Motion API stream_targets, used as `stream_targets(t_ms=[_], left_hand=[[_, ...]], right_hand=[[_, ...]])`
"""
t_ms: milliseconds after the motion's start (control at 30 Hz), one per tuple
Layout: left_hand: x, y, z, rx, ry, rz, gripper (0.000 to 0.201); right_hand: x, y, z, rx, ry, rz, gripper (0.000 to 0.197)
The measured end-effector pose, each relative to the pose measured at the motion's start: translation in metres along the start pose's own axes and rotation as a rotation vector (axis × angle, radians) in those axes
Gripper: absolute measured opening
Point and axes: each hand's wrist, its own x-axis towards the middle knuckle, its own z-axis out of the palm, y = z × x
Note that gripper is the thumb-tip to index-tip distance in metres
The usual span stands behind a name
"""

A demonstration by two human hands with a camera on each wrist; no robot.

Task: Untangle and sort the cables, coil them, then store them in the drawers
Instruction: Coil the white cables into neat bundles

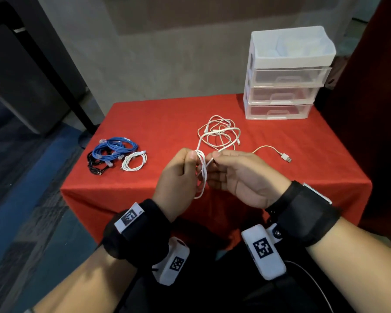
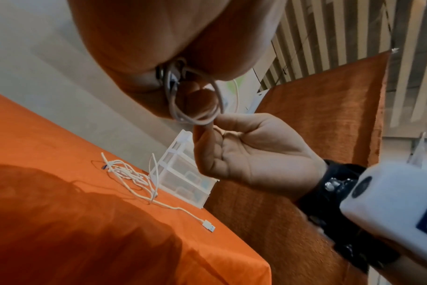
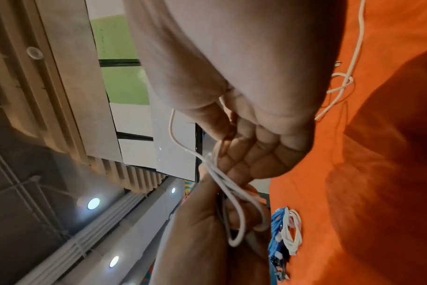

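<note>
On a red tablecloth [image 1: 167, 123], at frame centre, loops of a white cable [image 1: 202, 175] are gripped by the left hand [image 1: 178, 177] while its strand is pinched by the right hand [image 1: 242, 175]; the drawers [image 1: 284, 93] are seen upper right.

a: what do the hands hold?
b: the left hand [image 1: 178, 177] grips loops of a white cable [image 1: 202, 175]; the right hand [image 1: 239, 175] pinches it.
a: and behind?
b: loose cables [image 1: 221, 134] on the red table [image 1: 167, 123], near the drawers [image 1: 282, 96].
</note>
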Motion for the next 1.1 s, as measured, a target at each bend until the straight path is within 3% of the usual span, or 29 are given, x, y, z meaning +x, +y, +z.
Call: stream_targets(t_ms=[100, 200, 333, 467, 600, 867, 1000, 1100], left_hand=[[0.003, -0.003, -0.001, 0.033, -0.011, 0.008, 0.034], [0.007, -0.010, -0.002, 0.064, 0.008, 0.026, 0.034], [0.008, -0.014, -0.001, 0.112, 0.001, 0.073, 0.033], [0.012, -0.012, -0.005, 0.118, 0.013, 0.095, 0.032], [0.016, -0.014, -0.008, 0.204, 0.012, 0.190, 0.029], [0.015, -0.020, -0.004, 0.238, 0.054, 0.286, 0.024], [0.017, -0.021, -0.002, 0.321, 0.069, 0.359, 0.019], [0.026, -0.025, 0.002, 0.314, 0.068, 0.363, 0.020]], right_hand=[[0.004, 0.007, 0.001, 0.032, 0.029, -0.011, 0.023], [0.004, 0.013, 0.003, 0.073, -0.030, -0.035, 0.013], [0.007, 0.021, 0.004, 0.041, -0.074, -0.098, 0.026], [0.009, 0.013, -0.004, 0.008, -0.049, -0.106, 0.024], [0.003, 0.001, -0.006, 0.036, -0.123, -0.073, 0.001], [-0.004, 0.008, -0.012, 0.147, -0.242, -0.024, 0.022], [-0.004, 0.011, -0.014, 0.239, -0.291, -0.019, 0.010], [-0.001, 0.009, -0.017, 0.222, -0.259, -0.032, 0.022]])
